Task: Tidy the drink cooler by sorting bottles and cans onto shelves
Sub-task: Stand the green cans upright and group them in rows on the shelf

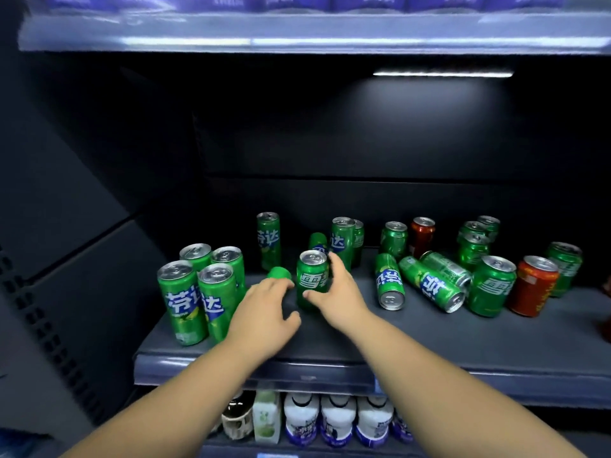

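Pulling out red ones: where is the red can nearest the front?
Head view, right end of the shelf: the red can stands upright between a squat green can and a second green can.

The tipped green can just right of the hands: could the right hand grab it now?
Probably not yet: the right hand grips an upright green can. The shelf between it and the tipped can looks bare, so once freed, likely yes.
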A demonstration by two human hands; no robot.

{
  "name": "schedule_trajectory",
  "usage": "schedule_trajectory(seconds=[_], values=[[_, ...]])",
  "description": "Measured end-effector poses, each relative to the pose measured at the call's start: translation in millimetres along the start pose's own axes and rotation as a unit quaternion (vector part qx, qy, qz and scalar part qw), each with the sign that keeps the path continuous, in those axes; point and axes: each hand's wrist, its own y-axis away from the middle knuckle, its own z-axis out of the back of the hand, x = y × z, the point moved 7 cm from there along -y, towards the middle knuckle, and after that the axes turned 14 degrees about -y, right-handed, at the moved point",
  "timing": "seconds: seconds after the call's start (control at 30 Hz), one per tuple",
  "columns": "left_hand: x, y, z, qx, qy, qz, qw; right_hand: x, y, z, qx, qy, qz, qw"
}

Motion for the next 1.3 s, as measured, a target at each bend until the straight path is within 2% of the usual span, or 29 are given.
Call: schedule_trajectory(seconds=[0.17, 0.33, 0.47, 0.57, 0.77, 0.9, 0.97, 1.1, 1.3], values=[[0, -13, -10, 0.022, 0.071, -0.007, 0.997, -8, -18, -3, -0.025, -0.076, -0.020, 0.997], [-9, -24, -28, 0.044, 0.137, 0.006, 0.990, -19, -9, 10, -0.066, -0.108, -0.003, 0.992], [-34, -34, -49, 0.079, 0.244, 0.016, 0.966, -21, 11, 30, -0.046, -0.088, 0.014, 0.995], [-63, -32, -54, 0.095, 0.256, 0.009, 0.962, -25, 30, 56, -0.042, -0.056, 0.025, 0.997], [-158, -19, -65, 0.103, 0.302, -0.030, 0.947, -35, 79, 163, -0.081, -0.077, 0.038, 0.993], [-216, -19, -77, 0.103, 0.304, -0.037, 0.946, -53, 87, 266, -0.203, -0.069, 0.028, 0.976], [-238, -20, -83, 0.102, 0.297, -0.029, 0.949, -68, 80, 309, -0.233, -0.037, 0.009, 0.972], [-263, -21, -86, 0.092, 0.293, -0.004, 0.952, -102, 49, 337, -0.188, -0.034, -0.063, 0.980], [-268, -19, -85, 0.076, 0.251, 0.038, 0.964, -117, 10, 323, -0.121, -0.038, -0.055, 0.990]])
